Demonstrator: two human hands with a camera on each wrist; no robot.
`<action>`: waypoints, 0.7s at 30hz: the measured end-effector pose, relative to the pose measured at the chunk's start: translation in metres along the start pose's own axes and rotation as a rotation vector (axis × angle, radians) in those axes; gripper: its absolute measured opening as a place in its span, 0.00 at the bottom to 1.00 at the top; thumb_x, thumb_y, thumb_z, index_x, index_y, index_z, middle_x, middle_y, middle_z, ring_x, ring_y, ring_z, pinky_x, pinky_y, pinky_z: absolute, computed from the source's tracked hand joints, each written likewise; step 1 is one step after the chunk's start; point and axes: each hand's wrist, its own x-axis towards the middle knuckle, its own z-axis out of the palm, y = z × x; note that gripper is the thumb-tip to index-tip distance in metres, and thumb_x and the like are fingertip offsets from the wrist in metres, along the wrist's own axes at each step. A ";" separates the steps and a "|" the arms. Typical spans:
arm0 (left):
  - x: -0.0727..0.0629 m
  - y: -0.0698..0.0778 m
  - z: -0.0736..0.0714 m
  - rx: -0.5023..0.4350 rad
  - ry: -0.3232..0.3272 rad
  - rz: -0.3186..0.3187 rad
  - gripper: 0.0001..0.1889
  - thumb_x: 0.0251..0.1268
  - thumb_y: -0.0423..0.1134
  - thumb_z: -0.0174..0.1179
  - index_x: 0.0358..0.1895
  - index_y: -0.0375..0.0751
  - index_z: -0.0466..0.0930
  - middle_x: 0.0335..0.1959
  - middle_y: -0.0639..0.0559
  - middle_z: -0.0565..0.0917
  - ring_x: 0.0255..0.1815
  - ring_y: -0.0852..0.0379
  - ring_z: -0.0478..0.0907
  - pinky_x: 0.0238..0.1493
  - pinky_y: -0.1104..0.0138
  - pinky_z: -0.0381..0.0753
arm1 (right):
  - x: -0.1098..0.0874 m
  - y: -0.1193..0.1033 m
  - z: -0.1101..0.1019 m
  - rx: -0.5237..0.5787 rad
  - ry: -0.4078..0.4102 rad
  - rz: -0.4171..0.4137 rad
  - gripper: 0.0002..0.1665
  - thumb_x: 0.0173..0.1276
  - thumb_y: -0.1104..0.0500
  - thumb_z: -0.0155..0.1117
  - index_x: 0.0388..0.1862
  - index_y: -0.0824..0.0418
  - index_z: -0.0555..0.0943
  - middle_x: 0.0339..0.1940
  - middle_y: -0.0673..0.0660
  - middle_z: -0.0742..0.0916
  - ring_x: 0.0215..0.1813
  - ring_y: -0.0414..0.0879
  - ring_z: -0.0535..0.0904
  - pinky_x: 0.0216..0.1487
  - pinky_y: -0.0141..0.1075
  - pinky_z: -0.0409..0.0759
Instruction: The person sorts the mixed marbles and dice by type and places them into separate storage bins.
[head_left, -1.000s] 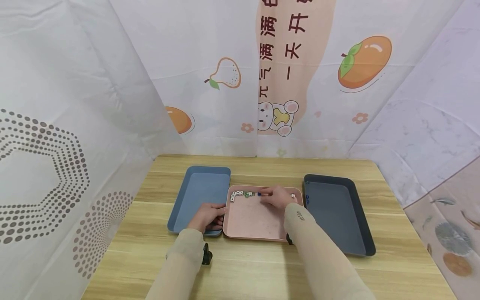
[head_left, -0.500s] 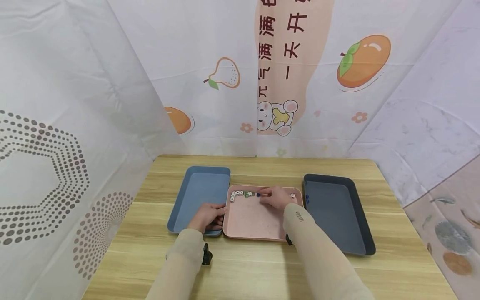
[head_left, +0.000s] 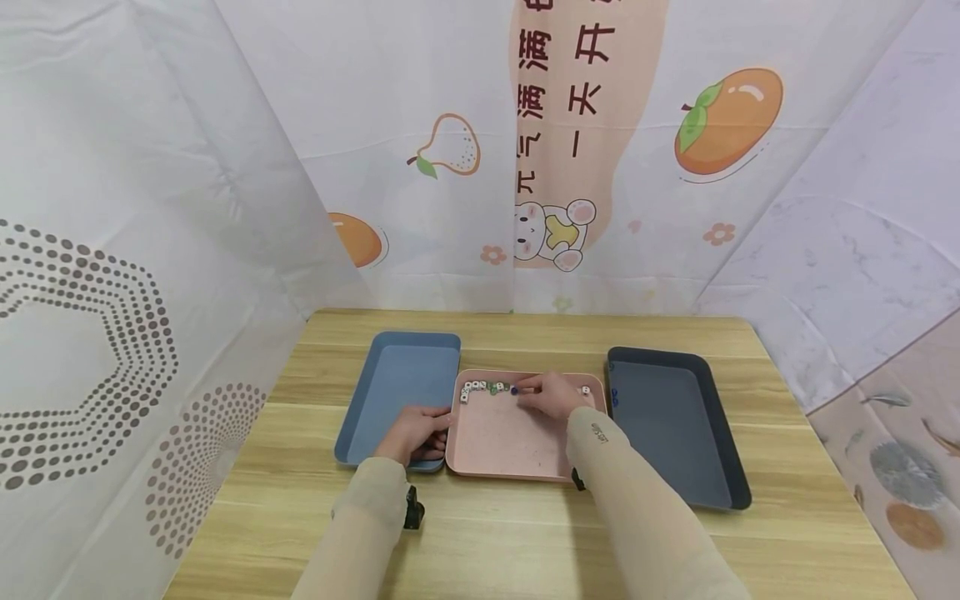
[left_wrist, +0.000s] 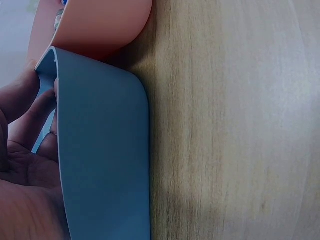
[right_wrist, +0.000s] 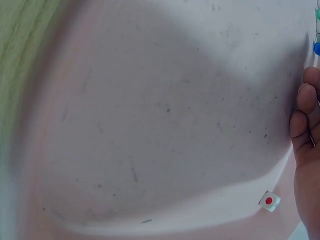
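"Inside the pink tray (head_left: pixel 517 437), where's the blue piece (head_left: pixel 514 390)?"

"Along the far side, by the right hand (head_left: pixel 553 395) (pinched or not, I can't tell). Probably light, hard, slippery: take opposite sides. The left hand (head_left: pixel 412 432) grips the light-blue tray's rim (head_left: pixel 412 335)."

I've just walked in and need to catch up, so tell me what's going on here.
A person is working over the pink tray. Their right hand is at a small blue piece, next to white and green pieces lined along the far side; whether it is pinched I can't tell. The left hand holds the light blue tray by its rim.
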 end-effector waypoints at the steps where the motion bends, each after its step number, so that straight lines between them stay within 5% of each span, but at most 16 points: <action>1: 0.000 0.000 0.000 0.001 0.001 0.002 0.22 0.74 0.42 0.63 0.68 0.42 0.80 0.25 0.47 0.82 0.23 0.56 0.78 0.27 0.64 0.84 | 0.000 0.000 0.000 0.001 0.002 -0.002 0.20 0.70 0.52 0.72 0.60 0.51 0.87 0.58 0.56 0.88 0.41 0.42 0.80 0.45 0.38 0.78; 7: 0.001 -0.001 0.000 -0.002 0.005 0.005 0.22 0.74 0.43 0.64 0.67 0.42 0.80 0.25 0.46 0.82 0.23 0.57 0.78 0.27 0.63 0.84 | 0.002 -0.002 0.003 -0.027 0.011 -0.029 0.17 0.69 0.51 0.72 0.56 0.48 0.89 0.58 0.50 0.88 0.58 0.44 0.83 0.59 0.44 0.81; 21: -0.002 0.001 0.001 -0.003 0.016 -0.008 0.21 0.73 0.42 0.64 0.66 0.43 0.81 0.26 0.47 0.81 0.23 0.57 0.78 0.28 0.63 0.85 | 0.005 -0.009 0.010 -0.043 -0.015 -0.128 0.14 0.68 0.57 0.73 0.52 0.51 0.91 0.55 0.53 0.88 0.35 0.42 0.76 0.38 0.34 0.75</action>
